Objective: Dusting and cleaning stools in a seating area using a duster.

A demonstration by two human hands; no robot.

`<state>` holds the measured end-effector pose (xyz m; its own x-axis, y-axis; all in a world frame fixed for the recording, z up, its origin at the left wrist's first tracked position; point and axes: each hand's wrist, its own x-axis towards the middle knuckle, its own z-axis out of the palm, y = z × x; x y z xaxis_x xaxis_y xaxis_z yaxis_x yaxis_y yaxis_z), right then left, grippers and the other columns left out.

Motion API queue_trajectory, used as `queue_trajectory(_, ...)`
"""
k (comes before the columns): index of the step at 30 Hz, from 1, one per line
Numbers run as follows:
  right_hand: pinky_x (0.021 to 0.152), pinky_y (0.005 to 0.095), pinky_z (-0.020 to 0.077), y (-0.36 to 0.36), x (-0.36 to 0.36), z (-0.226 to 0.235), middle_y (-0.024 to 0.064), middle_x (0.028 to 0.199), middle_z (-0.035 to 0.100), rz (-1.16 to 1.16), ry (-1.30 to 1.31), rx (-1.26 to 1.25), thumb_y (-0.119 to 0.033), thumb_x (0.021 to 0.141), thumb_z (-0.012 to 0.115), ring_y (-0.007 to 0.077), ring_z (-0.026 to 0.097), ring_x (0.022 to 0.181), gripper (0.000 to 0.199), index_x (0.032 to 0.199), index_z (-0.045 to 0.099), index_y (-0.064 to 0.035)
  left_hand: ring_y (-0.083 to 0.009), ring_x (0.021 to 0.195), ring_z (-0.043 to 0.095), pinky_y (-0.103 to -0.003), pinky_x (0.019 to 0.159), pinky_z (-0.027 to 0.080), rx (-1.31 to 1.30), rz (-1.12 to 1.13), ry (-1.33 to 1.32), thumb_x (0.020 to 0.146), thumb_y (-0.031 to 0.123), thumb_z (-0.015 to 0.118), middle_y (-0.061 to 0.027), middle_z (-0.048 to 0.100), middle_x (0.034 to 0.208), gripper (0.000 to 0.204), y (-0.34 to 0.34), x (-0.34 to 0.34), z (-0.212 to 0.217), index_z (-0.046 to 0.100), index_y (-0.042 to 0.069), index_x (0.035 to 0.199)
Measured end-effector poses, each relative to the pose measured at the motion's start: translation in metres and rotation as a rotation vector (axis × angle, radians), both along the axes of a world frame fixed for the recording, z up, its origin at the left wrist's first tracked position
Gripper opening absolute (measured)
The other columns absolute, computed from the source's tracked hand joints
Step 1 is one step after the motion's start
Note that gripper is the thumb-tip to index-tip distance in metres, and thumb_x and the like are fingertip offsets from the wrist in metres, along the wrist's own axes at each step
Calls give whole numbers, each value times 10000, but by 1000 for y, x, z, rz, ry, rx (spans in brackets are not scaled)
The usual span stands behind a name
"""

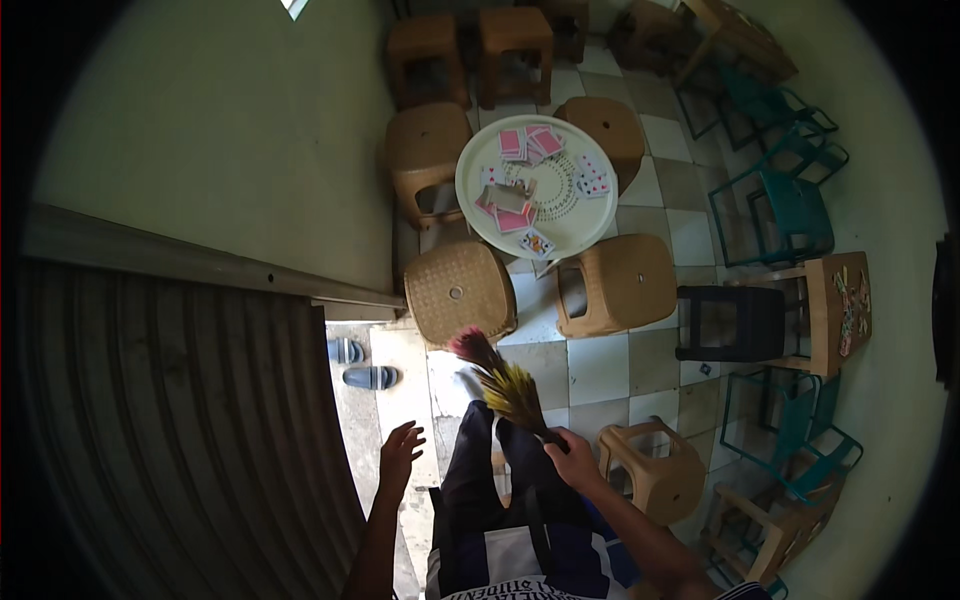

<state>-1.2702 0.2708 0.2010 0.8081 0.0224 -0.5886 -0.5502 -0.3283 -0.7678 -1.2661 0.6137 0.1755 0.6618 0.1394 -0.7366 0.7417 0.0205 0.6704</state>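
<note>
My right hand (574, 460) grips the dark handle end of a feather duster (510, 390), its fingers wrapped round it. The duster's feathers are yellow-green in the middle and dull red at the tip. It slants up and left over my dark trousers, its tip close to the front edge of a brown woven-pattern plastic stool (460, 290); whether they touch I cannot tell. My left hand (400, 452) hangs in the air to the left, empty, fingers apart and slightly bent. Beyond the stool stands a round cream table (592, 215) with pink-backed playing cards (512, 215) scattered over it.
More brown stools (625, 285) ring the table, and another stool (655, 470) stands by my right arm. Green metal chairs (790, 210), a black stool (730, 322) and wooden desks line the right wall. Sandals (370, 377) lie in the doorway beside a ribbed shutter (180, 400).
</note>
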Motion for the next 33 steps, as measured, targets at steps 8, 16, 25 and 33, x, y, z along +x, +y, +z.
queue_trajectory(8,742,292,481,-17,-4,58,81,849,654,-243,-126,46,-122,879,618,132,591,785,291,1130,634,23,-209,1080,642,-366,907,518,-131,-143,-148,1024,256,521,-98,642,1222,377,-42,24,55,523,49,1339)
queue_trajectory(16,674,266,471,-22,2,108,39,800,633,-323,-307,-88,-99,873,636,96,560,731,259,1098,639,28,-225,1094,639,-372,917,518,-193,-223,-304,1021,248,528,-110,640,1229,365,-59,78,128,530,49,1327)
queue_trajectory(25,689,291,485,-43,-28,145,85,802,651,-552,-399,-225,-127,852,637,126,583,729,288,1094,650,28,-254,1068,653,-384,904,533,-239,-295,-387,1020,253,527,-148,637,1226,388,-67,130,142,517,11,1322)
queue_trajectory(33,667,289,464,-60,-80,134,62,769,618,-1011,-396,-308,-150,837,647,126,556,713,288,1057,656,36,-255,1040,666,-367,862,557,-417,-498,-304,1011,251,548,-141,636,1215,396,-119,143,159,512,17,1328)
